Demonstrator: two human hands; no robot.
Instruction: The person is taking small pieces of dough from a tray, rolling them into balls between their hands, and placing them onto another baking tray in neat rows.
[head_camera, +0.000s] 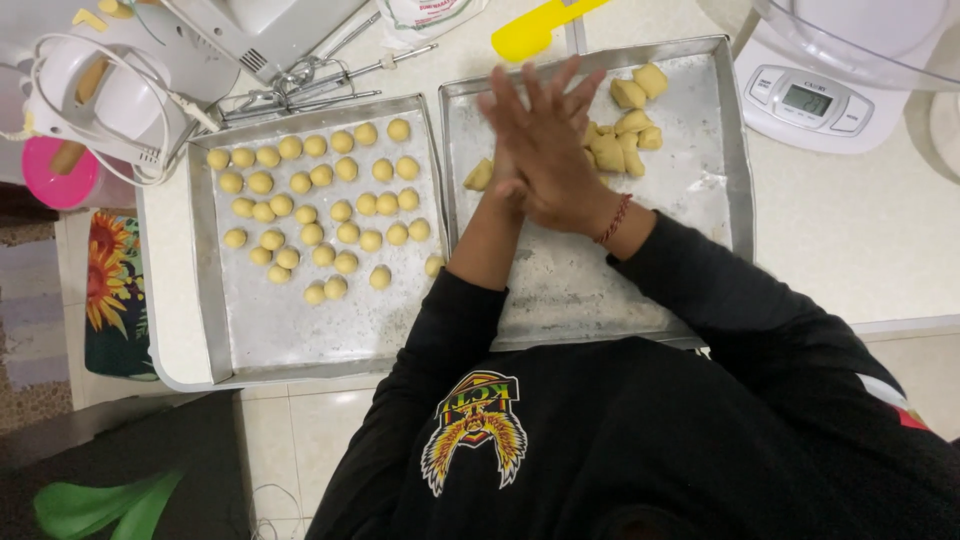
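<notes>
Looking down through the head camera, I saw my two hands pressed palm to palm above the right metal tray (700, 200). My right hand (550, 150) lay on top, fingers spread and flat, with a red thread bracelet (613, 220) at the wrist. My left hand (505, 185) sat underneath it, mostly covered, so only its edge and wrist showed. The palms were closed together; whether a piece of dough sat between them I could not tell, since nothing showed at the edges.

The right tray was dusted pale and held a loose cluster of rough yellow dough chunks (625, 125) near its far right corner, just beside my fingertips. One more dough chunk (479, 175) lay at the left of my hands, close to the tray's left wall.

The left metal tray (300, 330) stood just beside the right one, their rims nearly touching. On it, small round dough balls (320, 205) sat in uneven rows across the far half. One single ball (434, 265) rested at that tray's right rim.

Beyond the trays I saw a white hand mixer (110, 95) with its cord, loose metal beaters (310, 85), a yellow spatula (530, 35), and a white kitchen scale (815, 100) at the far right. Both my sleeves were black.
</notes>
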